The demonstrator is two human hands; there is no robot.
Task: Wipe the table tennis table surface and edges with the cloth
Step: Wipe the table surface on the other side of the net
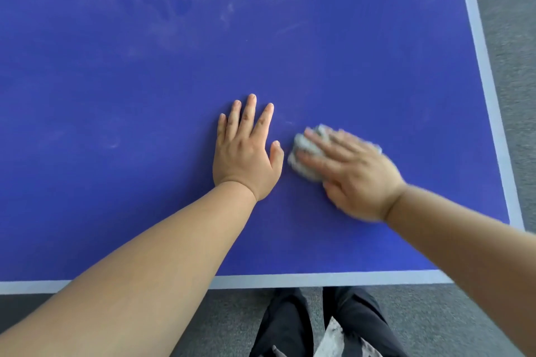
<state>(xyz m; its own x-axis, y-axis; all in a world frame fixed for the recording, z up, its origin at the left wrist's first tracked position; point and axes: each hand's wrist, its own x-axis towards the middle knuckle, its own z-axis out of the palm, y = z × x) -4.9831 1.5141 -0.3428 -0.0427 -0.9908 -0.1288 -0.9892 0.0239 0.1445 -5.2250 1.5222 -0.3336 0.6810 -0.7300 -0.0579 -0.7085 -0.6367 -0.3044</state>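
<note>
The blue table tennis table (145,81) fills most of the view, with pale border lines along its near edge and right edge. My left hand (246,151) lies flat on the surface, fingers straight and spread. Just to its right, my right hand (351,174) presses a crumpled grey-white cloth (304,156) against the table with straight fingers; the hand is blurred. Most of the cloth is hidden under the palm.
Faint whitish smears (162,20) mark the far part of the surface. The table's near right corner (516,226) sits by my right forearm. Grey carpet (510,38) lies beyond the right edge and below the near edge, where my dark trousers (319,327) show.
</note>
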